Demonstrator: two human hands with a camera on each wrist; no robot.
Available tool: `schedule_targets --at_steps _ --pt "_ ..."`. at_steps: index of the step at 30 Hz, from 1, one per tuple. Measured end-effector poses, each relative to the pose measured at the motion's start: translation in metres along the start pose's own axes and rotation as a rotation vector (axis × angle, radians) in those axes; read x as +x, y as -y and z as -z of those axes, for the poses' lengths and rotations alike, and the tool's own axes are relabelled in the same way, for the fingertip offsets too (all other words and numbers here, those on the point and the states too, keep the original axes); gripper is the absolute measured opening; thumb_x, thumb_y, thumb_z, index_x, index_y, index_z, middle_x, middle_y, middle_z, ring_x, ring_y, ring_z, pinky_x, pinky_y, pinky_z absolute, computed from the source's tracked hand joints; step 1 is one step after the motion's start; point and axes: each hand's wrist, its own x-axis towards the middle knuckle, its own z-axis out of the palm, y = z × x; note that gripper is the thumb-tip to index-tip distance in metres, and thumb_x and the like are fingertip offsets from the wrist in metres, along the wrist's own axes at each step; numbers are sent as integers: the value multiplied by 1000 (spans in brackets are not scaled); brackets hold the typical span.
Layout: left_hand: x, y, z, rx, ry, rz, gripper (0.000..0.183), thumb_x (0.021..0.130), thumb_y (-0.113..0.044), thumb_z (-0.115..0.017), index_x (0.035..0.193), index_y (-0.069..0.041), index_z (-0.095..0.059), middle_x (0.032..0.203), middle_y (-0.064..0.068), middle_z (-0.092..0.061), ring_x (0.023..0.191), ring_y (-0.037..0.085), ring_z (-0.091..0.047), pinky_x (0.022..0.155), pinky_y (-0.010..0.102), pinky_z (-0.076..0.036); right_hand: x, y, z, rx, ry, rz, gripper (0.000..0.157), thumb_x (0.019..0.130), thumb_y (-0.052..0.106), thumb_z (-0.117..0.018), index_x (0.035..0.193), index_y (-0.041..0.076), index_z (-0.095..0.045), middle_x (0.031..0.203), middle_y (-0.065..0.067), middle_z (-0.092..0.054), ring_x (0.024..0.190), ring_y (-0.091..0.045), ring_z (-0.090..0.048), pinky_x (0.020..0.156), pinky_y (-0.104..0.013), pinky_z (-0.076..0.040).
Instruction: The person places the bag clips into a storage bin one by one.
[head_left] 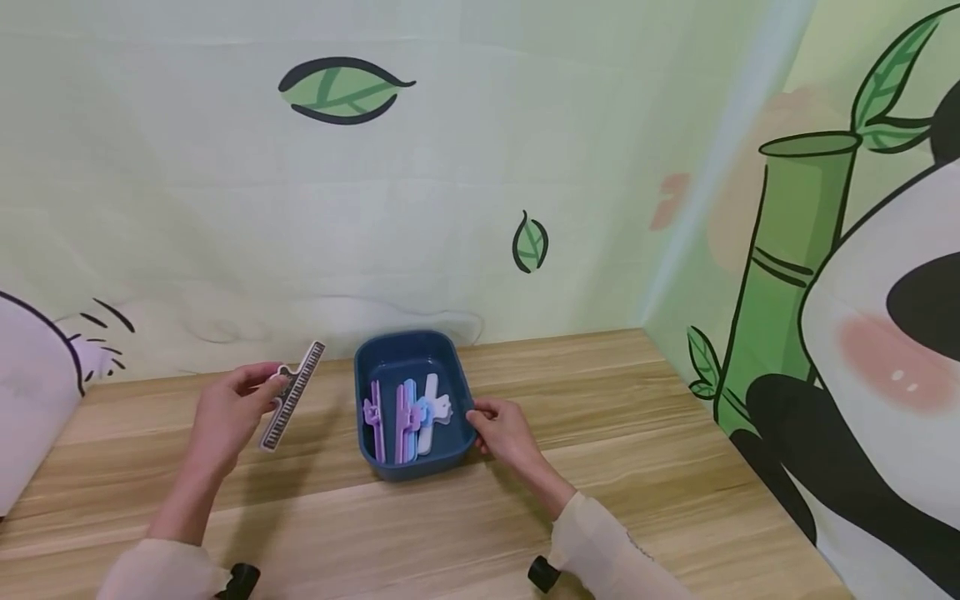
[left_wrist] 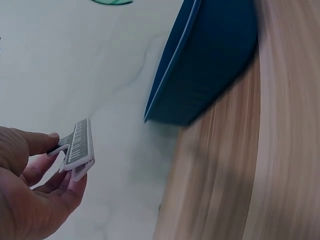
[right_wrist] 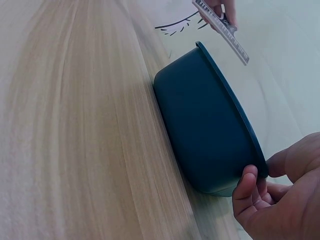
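My left hand pinches a clip with a black-and-white piano-key pattern by its handle, above the table to the left of a blue plastic basin. In the left wrist view the clip sits between thumb and fingers, its long edge turned away from the palm. My right hand grips the basin's right rim, thumb inside and fingers against the outer wall. Inside the basin lie several long clips: a purple clip apart at the left, then pink, light blue and white clips close together.
The basin stands on a wood-grain table, near its back edge. Behind rises a pale cloth backdrop printed with leaves, and at the right a panda with green bamboo.
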Motion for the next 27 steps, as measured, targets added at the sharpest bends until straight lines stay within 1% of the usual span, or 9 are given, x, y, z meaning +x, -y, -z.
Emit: schedule_targets --at_steps 4,8,10,13,17,20,22,24,27 --pt "0 -8 -14 -10 21 11 43 105 -23 -63 135 8 -61 120 25 -65 85 5 -64 76 19 -58 0 0 0 1 0 -3 26 101 1 -61 123 -13 -66 82 -21 -63 55 -11 -53 50 -21 -47" --pt "1 -16 -30 -27 26 27 42 104 -20 -64 135 9 -61 121 27 -65 88 12 -66 77 21 -59 0 0 0 -5 -7 -9 27 101 1 -61 123 -13 -66 83 -22 -64 55 -11 -53 50 -21 -48" --pt "1 -19 -38 -32 24 28 41 103 -18 -65 134 9 -62 120 28 -66 88 14 -66 77 22 -59 0 0 0 -8 -9 -13 27 101 2 -61 123 -13 -66 84 -22 -64 55 -11 -53 50 -21 -48" --pt "2 -24 -48 -27 22 19 39 102 -15 -66 131 10 -63 118 27 -68 88 15 -67 78 26 -60 0 1 0 -11 -9 -17 27 101 2 -61 123 -12 -66 84 -22 -65 55 -11 -53 50 -21 -47" --pt "2 -30 -61 26 18 2 35 99 -14 -69 126 9 -67 113 26 -70 87 21 -69 71 22 -59 0 2 0 -7 -12 -22 27 101 2 -61 123 -12 -66 82 -20 -64 55 -12 -53 49 -21 -47" --pt "2 -32 -71 92 18 -5 34 98 -16 -71 123 7 -69 112 25 -71 92 28 -70 69 21 -55 0 2 0 -4 -12 -19 26 101 1 -61 123 -13 -66 81 -18 -63 55 -12 -53 49 -20 -47" --pt "2 -32 -76 123 29 5 35 98 -18 -70 123 6 -70 114 25 -71 96 32 -69 71 25 -55 0 2 0 -3 -11 -15 27 101 1 -61 123 -13 -66 79 -16 -63 54 -11 -53 49 -20 -46" --pt "2 -33 -82 145 36 8 35 98 -18 -70 123 6 -70 115 25 -70 99 33 -68 75 31 -57 0 1 0 -4 -9 -4 27 101 1 -61 122 -14 -66 78 -17 -63 53 -11 -53 48 -20 -46" --pt "3 -33 -89 163 47 0 35 99 -17 -69 124 7 -69 117 26 -69 100 35 -66 81 40 -58 0 1 0 -9 -5 16 26 100 0 -61 121 -14 -66 77 -18 -64 52 -10 -52 48 -20 -46"
